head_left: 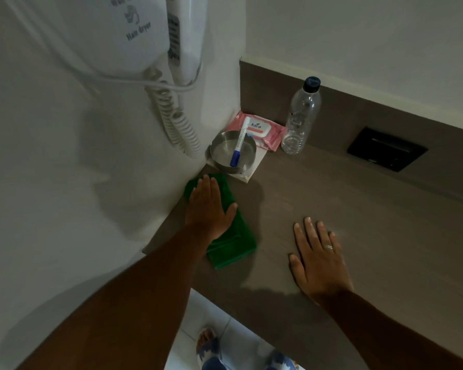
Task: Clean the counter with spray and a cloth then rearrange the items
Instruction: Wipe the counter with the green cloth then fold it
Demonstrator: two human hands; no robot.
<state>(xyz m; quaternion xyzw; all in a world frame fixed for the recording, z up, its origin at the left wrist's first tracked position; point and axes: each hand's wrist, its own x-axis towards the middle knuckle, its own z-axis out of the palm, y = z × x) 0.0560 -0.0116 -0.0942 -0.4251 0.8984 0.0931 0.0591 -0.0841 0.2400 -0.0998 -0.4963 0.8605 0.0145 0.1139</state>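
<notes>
A brown counter (358, 209) meets a white wall. The left hand (207, 206) presses flat, fingers spread, on a green cloth (233, 244) by the wall — its long axis running toward the corner clutter just ahead. The right hand (318, 260) rests open and empty, well apart. No spray is visible.

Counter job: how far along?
Wiping is in hand: the left hand presses flat on the green cloth by the wall. The right hand rests on the counter. Ashtray, marker, wipes and bottle sit bunched in the corner, not yet rearranged.
</notes>
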